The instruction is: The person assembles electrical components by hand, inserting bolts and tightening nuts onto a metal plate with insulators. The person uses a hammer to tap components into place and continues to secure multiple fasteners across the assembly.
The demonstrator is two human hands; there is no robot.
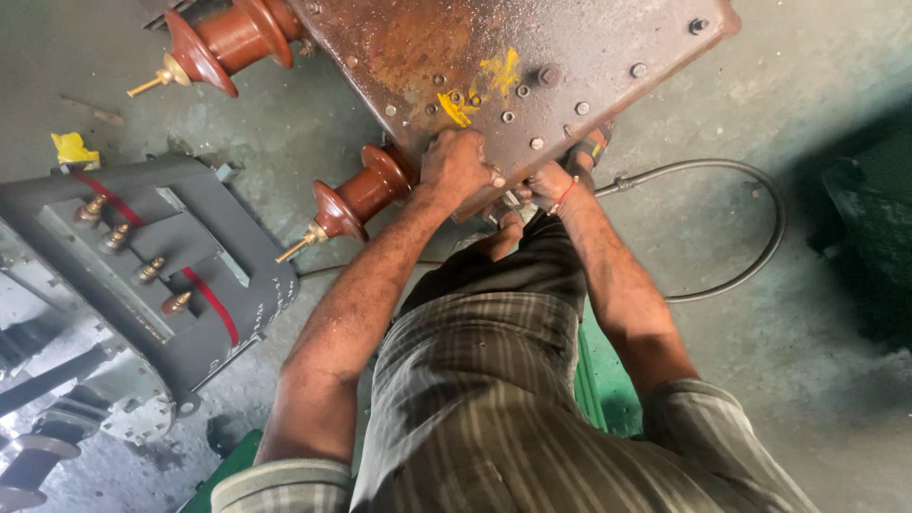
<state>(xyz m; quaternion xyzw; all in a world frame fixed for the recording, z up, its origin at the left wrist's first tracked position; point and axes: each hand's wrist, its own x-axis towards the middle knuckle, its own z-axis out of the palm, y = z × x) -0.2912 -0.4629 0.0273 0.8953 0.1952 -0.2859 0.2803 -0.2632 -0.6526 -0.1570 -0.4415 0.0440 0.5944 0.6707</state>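
Observation:
A rusty brown transformer lid (532,57), studded with bolts and smeared with yellow paint, fills the top of the head view. My left hand (458,166) is clenched over its near edge, fingers curled on the rim. My right hand (554,183), with a red thread on the wrist, grips something small under the same edge; a tool with an orange and black handle (596,144) shows just beyond it. What the fingers hold is hidden. Two red-brown ribbed insulators (359,201) (223,43) with brass tips stick out to the left.
A dark grey transformer (161,275) with several small brass terminals and a red strap stands at left. A grey hose (750,237) loops over the concrete floor at right. A green frame (598,380) sits under me. A dark object (869,228) lies at far right.

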